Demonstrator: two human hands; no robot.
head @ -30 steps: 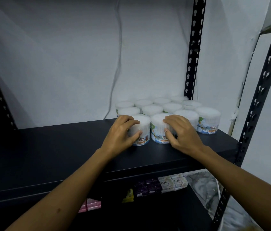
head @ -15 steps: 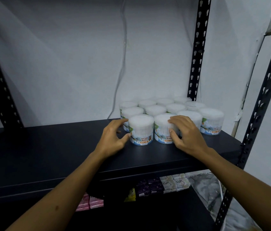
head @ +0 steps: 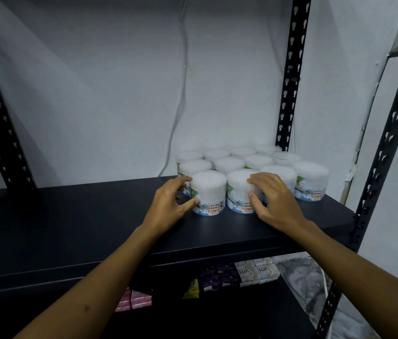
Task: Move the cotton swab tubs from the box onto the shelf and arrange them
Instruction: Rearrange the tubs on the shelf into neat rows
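A black metal shelf is seen, carried by perforated black uprights. A cluster of cotton swab tubs is stood upright on the shelf, grouped just beside the rear right upright, in rows running back toward the wall. The front-left tub and the tub next to it are set nearest the front edge, farthest from that upright. The tubs are packed close together.

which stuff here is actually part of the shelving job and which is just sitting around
Part of the job:
cotton swab tubs
front-left tub, held by left hand
next tub, held by right hand
top shelf

Just lying about:
soap bars below
pink packets
wall cable
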